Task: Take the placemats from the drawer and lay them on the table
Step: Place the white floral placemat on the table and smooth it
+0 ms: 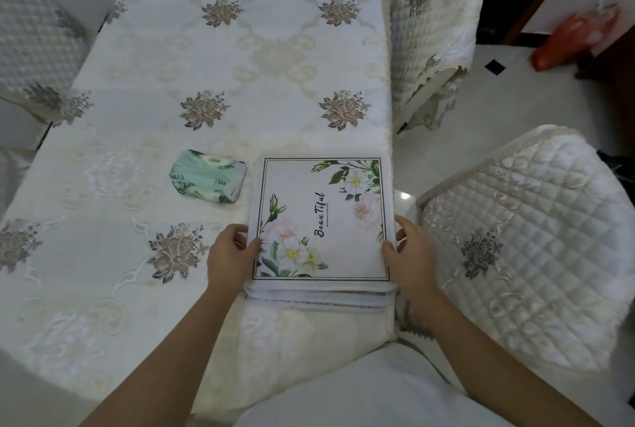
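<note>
A stack of white placemats printed with flowers and the word "Beautiful" lies on the near right part of the table, close to its right edge. My left hand grips the stack's left edge, thumb on the top mat and fingers curled at the side. My right hand grips the right edge the same way. The table wears a cream tablecloth with embroidered flowers. No drawer is in view.
A green patterned tissue pack lies just left of the stack. Quilted cream chairs stand at the right, far right and far left. A red bag sits at the top right.
</note>
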The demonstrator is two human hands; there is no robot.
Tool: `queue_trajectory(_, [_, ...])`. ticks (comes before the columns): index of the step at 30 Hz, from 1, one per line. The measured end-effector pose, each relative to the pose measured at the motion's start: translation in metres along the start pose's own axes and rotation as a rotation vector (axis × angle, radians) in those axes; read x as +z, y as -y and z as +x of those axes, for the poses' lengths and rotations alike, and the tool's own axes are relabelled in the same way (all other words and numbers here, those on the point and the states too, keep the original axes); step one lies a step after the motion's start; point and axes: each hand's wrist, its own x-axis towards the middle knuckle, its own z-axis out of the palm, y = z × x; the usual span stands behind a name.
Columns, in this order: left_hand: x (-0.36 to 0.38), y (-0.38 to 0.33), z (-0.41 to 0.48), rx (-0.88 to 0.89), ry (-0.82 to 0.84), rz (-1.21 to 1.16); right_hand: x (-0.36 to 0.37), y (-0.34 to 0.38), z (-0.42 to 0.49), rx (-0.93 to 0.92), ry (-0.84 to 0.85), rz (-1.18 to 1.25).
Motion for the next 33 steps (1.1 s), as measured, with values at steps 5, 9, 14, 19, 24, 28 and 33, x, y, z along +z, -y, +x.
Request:
queue_trajectory(5, [-0.004, -0.005, -0.001, -0.006, 0.003, -0.137, -0.010, 0.003, 0.004, 0.045, 0.031, 0.095])
queue_trajectory(9, [-0.014, -0.014, -0.014, 0.036, -0.033, -0.214, -0.014, 0.008, 0.004, -0.023, 0.032, 0.122])
queue_trajectory(14, [-0.041, -0.020, -0.033, -0.002, -0.179, -0.322, -0.021, 0.023, 0.002, -0.194, 0.081, 0.151])
queue_trajectory(19, [-0.053, -0.020, -0.060, -0.048, -0.296, -0.349, -0.027, 0.035, 0.010, -0.283, 0.090, 0.047])
queue_trajectory(24, [-0.051, -0.022, -0.087, -0.065, -0.377, -0.361, -0.029, 0.042, 0.014, -0.323, 0.197, 0.074])
queue_trajectory(28, [-0.062, -0.017, -0.108, -0.098, -0.442, -0.407, -0.032, 0.053, 0.014, -0.401, 0.257, 0.015])
queue_trajectory(33, [-0.080, -0.012, -0.120, -0.092, -0.483, -0.448, -0.030, 0.076, 0.010, -0.492, 0.302, -0.104])
